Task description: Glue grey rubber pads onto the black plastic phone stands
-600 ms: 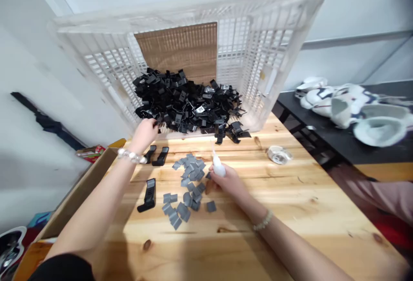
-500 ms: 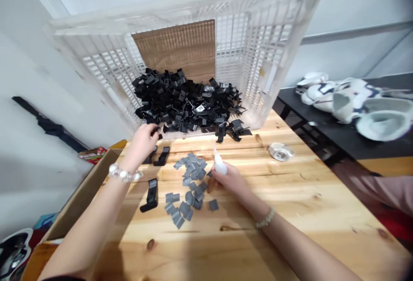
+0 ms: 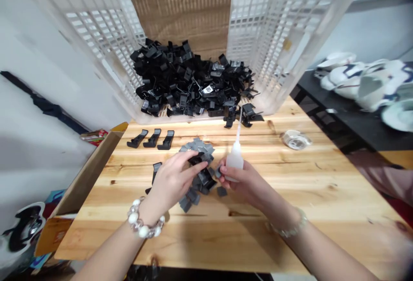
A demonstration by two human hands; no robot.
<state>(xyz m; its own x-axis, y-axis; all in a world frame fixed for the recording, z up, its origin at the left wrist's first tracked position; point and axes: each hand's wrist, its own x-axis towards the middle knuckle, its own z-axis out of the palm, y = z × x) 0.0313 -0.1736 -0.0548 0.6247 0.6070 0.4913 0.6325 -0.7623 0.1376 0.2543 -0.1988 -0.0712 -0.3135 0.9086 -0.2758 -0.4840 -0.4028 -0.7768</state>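
My left hand [image 3: 172,182] is shut on a black plastic clip [image 3: 201,176] above a scattered heap of small grey pads [image 3: 197,146]. My right hand [image 3: 243,182] grips a white squeeze bottle with a thin nozzle [image 3: 235,158], close to the same clip. Both hands hide part of the heap. Three black clips [image 3: 152,139] lie in a row on the wooden table [image 3: 258,233], and another black clip [image 3: 155,172] lies partly behind my left hand. Piled inside the tilted white plastic crate [image 3: 274,44] is a mound of black clips [image 3: 190,81].
A roll of clear tape [image 3: 295,140] lies on the table's right side. A cardboard box [image 3: 87,173] stands along the left edge. White shoe-like objects [image 3: 364,83] sit on a black table [image 3: 335,119] at right. A pink sleeve [image 3: 383,173] shows, blurred, at the right.
My left hand has moved from the crate's edge to above the grey pads, now holding a black clip. My right hand and bottle have moved toward it. The view has tipped lower and closer.
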